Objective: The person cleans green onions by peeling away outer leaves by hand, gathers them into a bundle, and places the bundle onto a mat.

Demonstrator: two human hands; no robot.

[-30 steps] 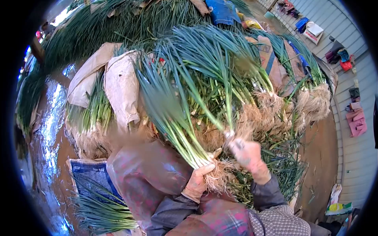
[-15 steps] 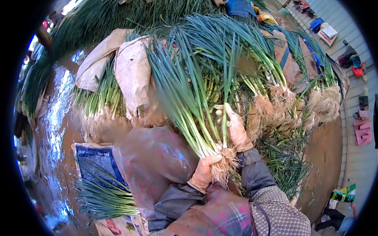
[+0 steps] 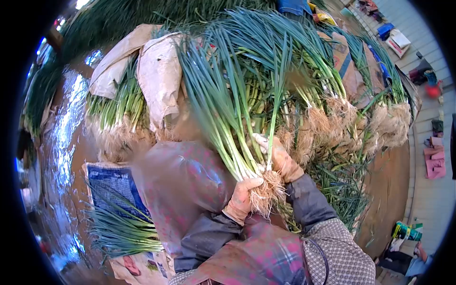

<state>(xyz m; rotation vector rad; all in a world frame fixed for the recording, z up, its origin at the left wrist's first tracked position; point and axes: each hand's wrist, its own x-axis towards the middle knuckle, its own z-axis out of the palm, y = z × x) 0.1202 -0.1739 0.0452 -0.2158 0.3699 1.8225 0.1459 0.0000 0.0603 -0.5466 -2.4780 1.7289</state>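
Observation:
A bunch of green onions leans up and to the left, its long leaves fanned out and its pale roots hanging down. My gloved left hand is closed around the white ends, just beside the root tangle. On the other side, my gloved right hand is closed at a single upright stalk on the bunch's right edge, fingers bent around its lower part. Some of the right fingertips are hidden behind stalks. Both gloves look soiled.
Beyond my hands lie heaped green onions, partly under pale sacks. A smaller pile rests by a blue printed sack at left. Loose leaves litter the right side. Another person is at lower right.
My right hand has slid down the stalk toward the roots, its fingers bending inward. The left hand keeps its hold on the bunch. The view has shifted slightly.

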